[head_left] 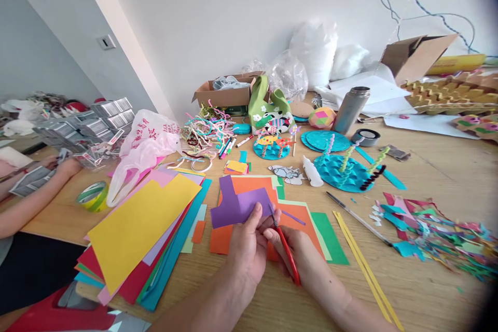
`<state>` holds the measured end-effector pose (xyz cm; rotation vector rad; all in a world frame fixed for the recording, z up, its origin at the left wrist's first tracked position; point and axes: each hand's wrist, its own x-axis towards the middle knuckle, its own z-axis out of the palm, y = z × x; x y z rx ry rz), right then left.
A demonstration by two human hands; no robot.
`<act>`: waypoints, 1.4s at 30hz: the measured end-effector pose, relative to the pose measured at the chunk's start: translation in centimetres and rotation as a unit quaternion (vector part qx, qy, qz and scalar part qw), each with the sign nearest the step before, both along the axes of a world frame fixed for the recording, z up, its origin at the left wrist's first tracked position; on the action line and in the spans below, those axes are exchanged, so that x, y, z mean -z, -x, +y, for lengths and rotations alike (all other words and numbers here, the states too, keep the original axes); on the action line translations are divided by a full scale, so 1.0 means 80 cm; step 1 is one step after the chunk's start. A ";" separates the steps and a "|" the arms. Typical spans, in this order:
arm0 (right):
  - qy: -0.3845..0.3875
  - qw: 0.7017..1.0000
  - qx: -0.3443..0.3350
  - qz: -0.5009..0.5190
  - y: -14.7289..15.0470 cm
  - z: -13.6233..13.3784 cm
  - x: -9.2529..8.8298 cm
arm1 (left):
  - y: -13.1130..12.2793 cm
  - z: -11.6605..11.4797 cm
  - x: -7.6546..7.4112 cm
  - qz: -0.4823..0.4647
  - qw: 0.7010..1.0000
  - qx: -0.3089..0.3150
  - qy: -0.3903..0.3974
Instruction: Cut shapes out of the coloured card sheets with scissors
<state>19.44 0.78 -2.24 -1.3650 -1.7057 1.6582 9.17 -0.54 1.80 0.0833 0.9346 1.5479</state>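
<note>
My left hand [249, 244] grips a sheet of purple paper [233, 205], thumb on top, near its right edge. A notch is cut from the sheet's upper part. In my right hand [291, 249] is a pair of red-handled scissors [288, 254], its blades against the purple paper's right end. A narrow purple strip [293, 217] sticks out to the right past the blades; whether it is still joined to the sheet is hidden. Beneath both hands lie orange paper [307, 228] and green paper [330, 238].
To the left are stacked coloured papers [143, 228], green tape [92, 196] and a pink plastic bag [143, 140]. At right lie a pen [360, 218], yellow strips [365, 267] and paper scraps [439, 238]. Blue decorated plates [342, 174] and a flask [352, 109] stand behind. A co-worker's arms [39, 194] reach in.
</note>
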 end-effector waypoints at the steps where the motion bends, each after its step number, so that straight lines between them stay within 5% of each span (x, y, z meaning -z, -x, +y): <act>1: -0.002 1.000 -0.001 0.002 0.000 0.000 -0.001 | 0.000 0.000 0.000 0.000 1.000 0.000 0.002; 10: -0.023 1.000 -0.012 0.007 -0.003 0.002 -0.019 | -0.002 -0.003 0.001 0.010 1.000 0.000 0.000; 20: 0.033 0.999 0.014 0.009 0.001 0.001 -0.009 | -0.002 -0.001 0.003 0.017 1.000 0.004 -0.001; 42: 0.025 1.000 0.013 0.013 -0.001 0.003 -0.011 | -0.002 -0.002 0.006 0.044 0.999 0.015 -0.016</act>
